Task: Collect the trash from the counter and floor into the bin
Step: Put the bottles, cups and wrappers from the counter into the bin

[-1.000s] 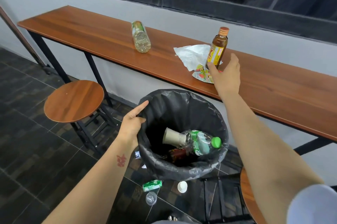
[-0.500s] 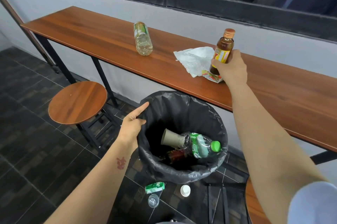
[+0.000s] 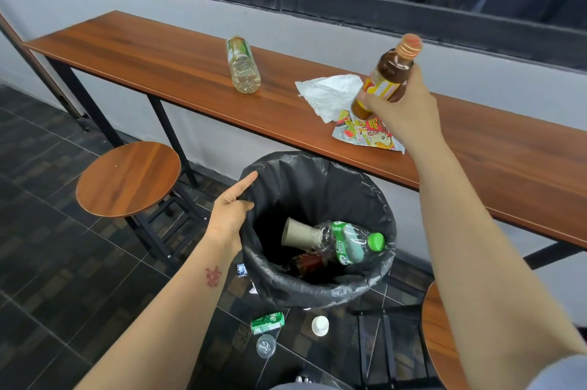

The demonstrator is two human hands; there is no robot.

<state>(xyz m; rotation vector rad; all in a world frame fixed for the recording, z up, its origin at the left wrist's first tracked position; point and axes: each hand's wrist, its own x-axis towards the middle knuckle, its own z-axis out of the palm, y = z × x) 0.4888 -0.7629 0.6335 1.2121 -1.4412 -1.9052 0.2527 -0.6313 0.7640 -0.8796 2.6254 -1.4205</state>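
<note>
My right hand (image 3: 403,110) grips a small brown glass bottle (image 3: 386,78) with an orange cap, lifted off the wooden counter (image 3: 178,72) and tilted. My left hand (image 3: 230,211) holds the rim of the black-lined bin (image 3: 359,288), which stands below the counter edge. Inside the bin lie a paper cup, a green-capped plastic bottle and a brown bottle. On the counter remain a clear plastic bottle (image 3: 243,67) on its side, a white tissue (image 3: 328,94) and a colourful snack wrapper (image 3: 368,134). On the floor lie a green can (image 3: 267,322), a white cap (image 3: 320,324) and a clear lid (image 3: 265,346).
A round wooden stool (image 3: 127,178) stands left of the bin, and another stool (image 3: 440,342) shows at the lower right. Black counter legs run down behind the left stool. Small paper scraps (image 3: 242,269) lie on the dark tiled floor by the bin.
My right hand reached the brown bottle, closed on it and lifted it off the snack wrapper, tilting it. The left hand stayed on the bin rim.
</note>
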